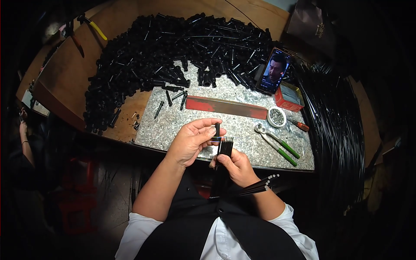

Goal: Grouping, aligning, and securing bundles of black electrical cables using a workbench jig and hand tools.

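Observation:
My left hand (189, 142) is closed, pinching a short black tube (217, 128) upright between thumb and fingertips. This tube is at the top of a bundle of thin black rods (225, 148) with pale tips, and I cannot tell whether it touches them. My right hand (238, 166) is wrapped round the bundle, its thumb across the front. More black rods with whitish round ends (260, 185) stick out over my right forearm. Both hands are just in front of the near edge of the speckled stone slab (164, 130).
A big heap of black tubular parts (143, 52) covers the back. On the slab are a red bar (225, 107), a white bowl (276, 117) of small bits, green-handled pliers (279, 145) and a screwdriver (301, 125). A phone (274, 71) leans behind a red box (289, 102). Long black rods (336, 130) lie right.

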